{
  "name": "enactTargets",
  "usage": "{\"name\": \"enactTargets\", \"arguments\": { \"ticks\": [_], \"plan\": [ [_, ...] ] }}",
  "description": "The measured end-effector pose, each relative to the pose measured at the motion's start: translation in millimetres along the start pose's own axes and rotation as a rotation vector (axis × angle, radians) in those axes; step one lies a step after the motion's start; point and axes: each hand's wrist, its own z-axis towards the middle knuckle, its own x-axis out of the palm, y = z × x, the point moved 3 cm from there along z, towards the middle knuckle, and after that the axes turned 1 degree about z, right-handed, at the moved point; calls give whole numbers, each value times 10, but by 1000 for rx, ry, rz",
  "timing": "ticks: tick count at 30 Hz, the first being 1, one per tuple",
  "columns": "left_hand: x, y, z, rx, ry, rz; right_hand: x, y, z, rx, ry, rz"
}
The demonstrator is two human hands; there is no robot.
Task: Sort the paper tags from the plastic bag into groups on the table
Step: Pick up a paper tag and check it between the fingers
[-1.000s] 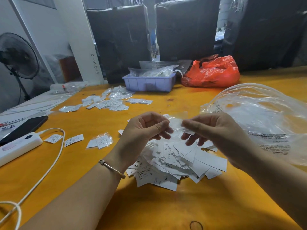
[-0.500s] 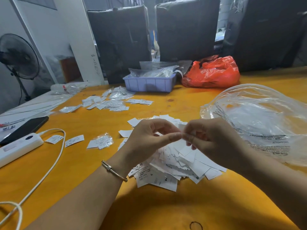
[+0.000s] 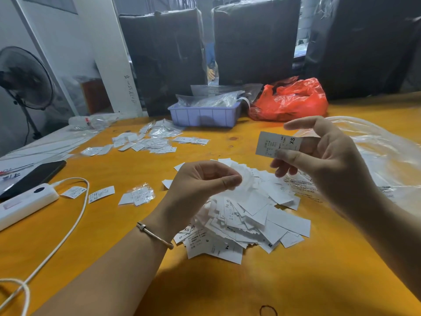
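A loose heap of white paper tags (image 3: 248, 215) lies on the orange table (image 3: 114, 229) in front of me. My right hand (image 3: 319, 160) is raised above the heap and pinches one white tag (image 3: 276, 144) printed "XS". My left hand (image 3: 200, 190) hovers over the heap's left side, thumb and fingers pinched on a small clear sleeve (image 3: 245, 181). The big clear plastic bag (image 3: 376, 156) lies to the right, partly behind my right hand. Sorted groups of tags (image 3: 150, 142) lie farther back on the left, and a few single tags (image 3: 101, 193) sit nearer.
A purple tray (image 3: 205, 115) with clear bags and a red plastic bag (image 3: 291, 99) stand at the table's back. A white power strip (image 3: 25, 206) with its cable (image 3: 68, 233) and a black phone (image 3: 34, 176) lie at the left. A fan (image 3: 22, 78) stands beyond.
My hands were together over the heap, pulling at one piece. They have come apart: the right hand has risen to the right with the XS tag, the left stays low with the clear sleeve.
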Motion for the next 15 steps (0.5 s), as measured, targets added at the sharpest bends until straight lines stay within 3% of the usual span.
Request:
{"name": "enactTargets", "arguments": {
  "ticks": [15],
  "plan": [
    [56,-50,-30,-11,28,43,152,126,-82,-161,67,-141]
  ]
}}
